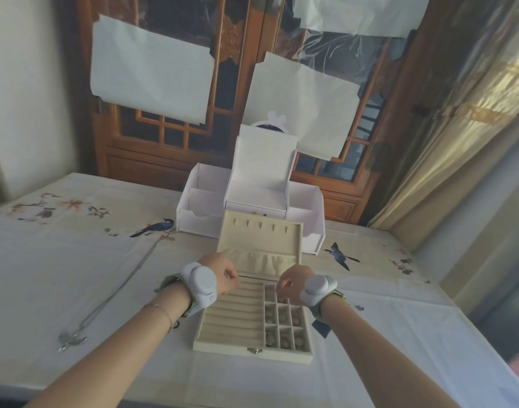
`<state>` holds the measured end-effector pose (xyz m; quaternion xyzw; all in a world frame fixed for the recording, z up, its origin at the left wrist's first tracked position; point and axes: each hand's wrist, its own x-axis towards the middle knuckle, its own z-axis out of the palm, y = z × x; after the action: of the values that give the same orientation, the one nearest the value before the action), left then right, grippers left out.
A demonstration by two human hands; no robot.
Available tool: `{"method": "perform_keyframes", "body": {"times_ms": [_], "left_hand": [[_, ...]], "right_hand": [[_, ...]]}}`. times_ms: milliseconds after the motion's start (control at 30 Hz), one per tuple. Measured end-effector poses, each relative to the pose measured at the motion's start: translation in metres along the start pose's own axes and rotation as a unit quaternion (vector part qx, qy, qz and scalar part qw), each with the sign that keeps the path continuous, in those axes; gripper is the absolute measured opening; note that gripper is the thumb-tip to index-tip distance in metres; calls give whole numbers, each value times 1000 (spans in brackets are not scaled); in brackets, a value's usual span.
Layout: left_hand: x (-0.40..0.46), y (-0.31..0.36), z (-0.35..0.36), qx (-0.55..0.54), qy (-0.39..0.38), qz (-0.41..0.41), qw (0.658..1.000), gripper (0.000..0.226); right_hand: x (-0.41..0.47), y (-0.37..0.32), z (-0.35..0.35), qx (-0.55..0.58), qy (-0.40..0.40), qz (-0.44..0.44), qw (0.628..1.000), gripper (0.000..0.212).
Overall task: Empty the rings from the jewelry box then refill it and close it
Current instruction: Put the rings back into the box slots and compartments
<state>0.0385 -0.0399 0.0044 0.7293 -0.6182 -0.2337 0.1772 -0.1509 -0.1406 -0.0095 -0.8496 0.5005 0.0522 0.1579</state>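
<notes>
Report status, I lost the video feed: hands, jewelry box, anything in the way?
Both hands, left and right, curled over the open jewelry box; contents of the hands unclear. Ring slots look empty. Necklace lies left, clear of the work.

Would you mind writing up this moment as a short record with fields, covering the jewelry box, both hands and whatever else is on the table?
jewelry box: beige jewelry box, on the table, near the front edge
lid: lid open, upright
ring slots: ring slots on the left side; rings not discernible
grid compartments: grid compartments on the right, small items inside
left hand: left hand, fingers curled, above the box's far left
right hand: right hand, fingers curled, above the grid
held items: cannot tell
behind box: white organizer, open
necklace: necklace on tablecloth, left
</notes>
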Motion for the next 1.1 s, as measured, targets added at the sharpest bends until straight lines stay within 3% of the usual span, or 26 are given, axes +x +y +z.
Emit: {"method": "perform_keyframes", "body": {"times_ms": [267,600,700,867,1100], "left_hand": [[3,40,23,32,-42,28,998,23],[7,106,92,91,-89,123,984,12],[7,127,110,90,-113,145,979,19],[6,155,134,59,-150,176,971,25],[7,168,160,59,-125,191,972,33]], "right_hand": [[-38,47,-14,56,52,35,996,19],[-102,123,-8,63,62,115,989,21],[-119,142,0,67,61,139,986,23],[-144,163,12,83,31,132,987,14],[-151,177,31,112,72,114,984,15]]}}
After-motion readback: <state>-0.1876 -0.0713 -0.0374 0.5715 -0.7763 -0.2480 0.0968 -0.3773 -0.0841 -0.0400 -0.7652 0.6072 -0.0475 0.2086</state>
